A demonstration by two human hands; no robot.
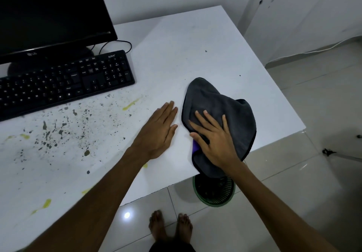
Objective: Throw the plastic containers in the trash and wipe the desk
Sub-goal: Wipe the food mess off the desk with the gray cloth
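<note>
The white desk [176, 42] fills the view, and the mess is plain: dark specks and yellow smears [64, 132] spread from about nine o'clock down to seven, just in front of the black keyboard [64, 83], with the dark monitor [52, 13] up at eleven. Over at four o'clock lies the grey cloth [221, 107], bunched, its lower edge hanging off the desk's near edge. The right hand [213, 140] lies spread flat on top, fingers straight, pressing it down, likely to keep it flat for a sweep towards the dirt. The left hand [158, 130] lies open, palm down on bare desk just beside the cloth, probably bracing. Down at five o'clock, on the floor under the desk corner, sits the green slatted trash basket [213, 201]; its contents are too dark to tell. No plastic containers in sight, so wiping looks like the job left.
</note>
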